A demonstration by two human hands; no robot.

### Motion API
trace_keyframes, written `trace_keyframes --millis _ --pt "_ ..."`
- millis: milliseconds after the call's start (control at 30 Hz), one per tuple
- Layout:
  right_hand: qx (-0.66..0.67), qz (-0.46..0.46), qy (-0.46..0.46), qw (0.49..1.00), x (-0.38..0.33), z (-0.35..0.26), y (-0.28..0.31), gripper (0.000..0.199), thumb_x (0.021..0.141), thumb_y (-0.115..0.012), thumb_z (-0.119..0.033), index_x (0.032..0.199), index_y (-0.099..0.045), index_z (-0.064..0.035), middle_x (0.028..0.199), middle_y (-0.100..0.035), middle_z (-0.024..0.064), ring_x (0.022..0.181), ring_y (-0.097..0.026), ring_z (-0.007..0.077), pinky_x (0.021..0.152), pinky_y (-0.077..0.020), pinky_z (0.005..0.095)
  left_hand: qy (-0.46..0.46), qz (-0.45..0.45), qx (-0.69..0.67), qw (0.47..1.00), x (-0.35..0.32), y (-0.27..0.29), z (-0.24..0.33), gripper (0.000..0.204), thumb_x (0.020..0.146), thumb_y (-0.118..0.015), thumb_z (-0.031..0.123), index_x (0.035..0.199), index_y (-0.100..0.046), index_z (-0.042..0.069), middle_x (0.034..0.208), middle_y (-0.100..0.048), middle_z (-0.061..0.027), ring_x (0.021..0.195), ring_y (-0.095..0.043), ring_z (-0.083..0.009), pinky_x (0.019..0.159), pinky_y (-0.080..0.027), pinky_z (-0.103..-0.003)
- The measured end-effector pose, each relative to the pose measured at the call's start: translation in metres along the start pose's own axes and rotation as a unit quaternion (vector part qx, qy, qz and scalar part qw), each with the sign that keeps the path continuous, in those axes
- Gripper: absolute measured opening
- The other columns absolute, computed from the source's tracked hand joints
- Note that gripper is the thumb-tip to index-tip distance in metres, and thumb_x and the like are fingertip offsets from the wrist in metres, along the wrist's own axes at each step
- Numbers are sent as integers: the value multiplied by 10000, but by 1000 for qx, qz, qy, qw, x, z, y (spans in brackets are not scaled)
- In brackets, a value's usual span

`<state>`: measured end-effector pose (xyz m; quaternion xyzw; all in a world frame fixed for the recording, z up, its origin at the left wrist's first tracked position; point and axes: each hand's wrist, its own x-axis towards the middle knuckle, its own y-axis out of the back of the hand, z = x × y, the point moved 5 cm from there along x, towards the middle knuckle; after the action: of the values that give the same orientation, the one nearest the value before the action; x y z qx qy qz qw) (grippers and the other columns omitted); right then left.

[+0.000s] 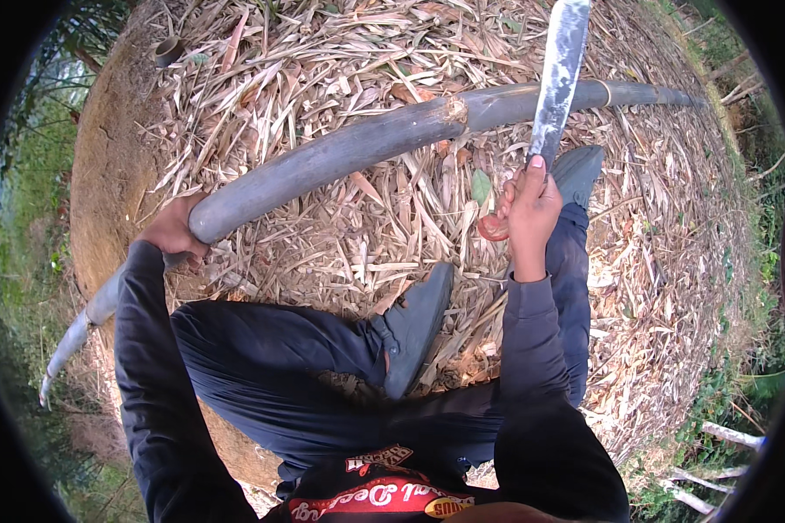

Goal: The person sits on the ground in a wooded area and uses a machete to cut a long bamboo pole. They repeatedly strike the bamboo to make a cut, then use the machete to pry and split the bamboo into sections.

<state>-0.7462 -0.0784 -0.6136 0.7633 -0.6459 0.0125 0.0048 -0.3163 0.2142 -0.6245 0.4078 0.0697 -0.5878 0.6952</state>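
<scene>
A long grey bamboo pole (pixel 323 161) with ringed joints stretches across the ground from the lower left to the far right. Near its left part, my left hand (pixel 177 228) is wrapped round the pole, its fingertips partly hidden. My right hand (pixel 532 200) grips a machete (pixel 560 74) by its handle, whose reddish end (pixel 493 228) shows below the fist. The broad, pale-smeared blade points away from me and passes over the pole in the view; whether it touches the pole I cannot tell.
Dry leaves and bamboo shavings (pixel 340 83) cover the ground. My shoes (pixel 417 327) rest on this litter, one close to the machete hand. A short hollow bamboo piece (pixel 169 50) lies at the far left. Green plants (pixel 26 253) edge the site, with pale cut poles (pixel 733 434) at lower right.
</scene>
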Motion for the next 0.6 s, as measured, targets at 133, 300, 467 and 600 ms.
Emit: trace_keyframes --millis 133,300,467,600 --pt "-111 -17 50 992 -4 25 -11 416 1071 -565 -356 783 -543 -56 564 -531 14 469 -526 114 427 -370 266 -28 3 27 999 9 -1 -3 675 514 -804 -45 1168 -646 5 909 -711 -106 807 -708 -225 704 -594 -391" --pt "-164 -49 46 984 1 11 -3 411 1067 -579 -359 793 -543 -55 566 -510 0 457 -475 83 417 -344 254 -48 12 50 998 3 0 -14 686 511 -814 -29 1175 -648 9 915 -708 -102 824 -706 -224 748 -583 -385" --pt "72 48 25 996 -8 15 -18 403 1061 -593 -320 774 -557 -40 561 -508 13 440 -455 100 416 -357 303 -37 -2 36 999 7 2 -12 738 518 -796 -51 1234 -627 2 916 -709 -104 829 -707 -229 725 -592 -386" --pt "-401 -89 187 892 3 14 -18 388 1003 -667 -275 746 -607 9 542 -498 99 457 -473 175 503 -402 411 -20 -10 -3 1000 5 3 -8 734 527 -782 -70 1239 -613 -5 921 -704 -108 811 -710 -229 685 -615 -391"
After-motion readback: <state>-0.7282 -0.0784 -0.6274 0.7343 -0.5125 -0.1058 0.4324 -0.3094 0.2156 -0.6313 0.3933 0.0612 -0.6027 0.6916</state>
